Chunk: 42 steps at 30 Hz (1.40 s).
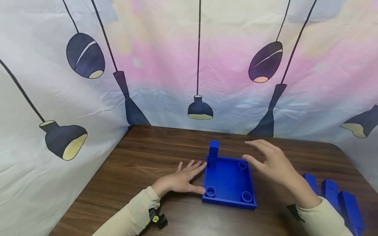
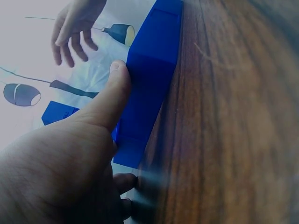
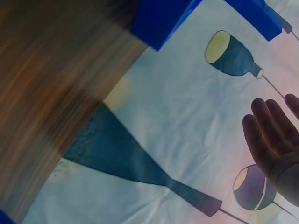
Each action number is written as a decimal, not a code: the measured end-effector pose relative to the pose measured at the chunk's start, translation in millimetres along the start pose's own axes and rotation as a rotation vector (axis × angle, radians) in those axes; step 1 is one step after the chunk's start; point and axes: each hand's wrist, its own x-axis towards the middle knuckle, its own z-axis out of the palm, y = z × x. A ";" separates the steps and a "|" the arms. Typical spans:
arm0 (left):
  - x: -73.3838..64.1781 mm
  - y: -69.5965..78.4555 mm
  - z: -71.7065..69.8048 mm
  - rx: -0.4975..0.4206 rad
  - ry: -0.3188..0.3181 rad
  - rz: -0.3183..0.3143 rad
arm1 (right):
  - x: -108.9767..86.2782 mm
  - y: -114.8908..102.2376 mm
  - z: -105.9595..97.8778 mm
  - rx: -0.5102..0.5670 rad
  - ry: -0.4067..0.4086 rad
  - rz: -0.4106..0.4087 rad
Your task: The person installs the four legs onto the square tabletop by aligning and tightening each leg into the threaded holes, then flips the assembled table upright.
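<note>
A square blue tray [image 1: 228, 178] with a low rim lies on the table, with round sockets in three of its corners. At its far left corner a blue rectangular post [image 1: 214, 152] stands upright. My left hand [image 1: 184, 178] lies spread at the tray's left side, thumb and fingertip at the rim; the left wrist view shows the thumb against the tray's side wall [image 2: 147, 88]. Raised over the table to the right of the tray, my right hand [image 1: 271, 160] has its fingers extended and holds nothing. The right wrist view also shows this hand [image 3: 275, 140] with bare fingers.
Several more blue posts lie on the table's right side, such as the nearest post [image 1: 351, 209], partly behind the right forearm. A cloth printed with hanging lamps [image 1: 177, 59] backs the brown wooden table [image 1: 141, 157].
</note>
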 end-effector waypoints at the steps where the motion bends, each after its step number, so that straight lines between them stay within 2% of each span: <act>1: 0.1 0.0 0.0 0.001 0.000 0.000 | -1.7 1.5 -1.6 -0.004 -0.008 0.006; 7: 0.0 1.4 -2.2 -0.001 0.003 0.010 | -11.3 13.4 -13.4 -0.076 -0.027 0.037; 14: 0.5 0.0 -0.1 0.012 -0.003 0.005 | -28.0 30.2 -29.6 -0.179 -0.060 0.147; 24: -1.3 -1.7 1.6 -0.006 0.006 0.034 | -52.0 59.0 -46.1 -0.253 -0.302 0.340; 31: -1.4 -0.3 1.3 0.001 -0.003 0.004 | -64.0 75.2 -52.0 -0.288 -0.365 0.366; 42: -3.1 1.9 0.3 0.000 0.001 0.005 | -78.1 89.0 -58.4 -0.286 -0.437 0.419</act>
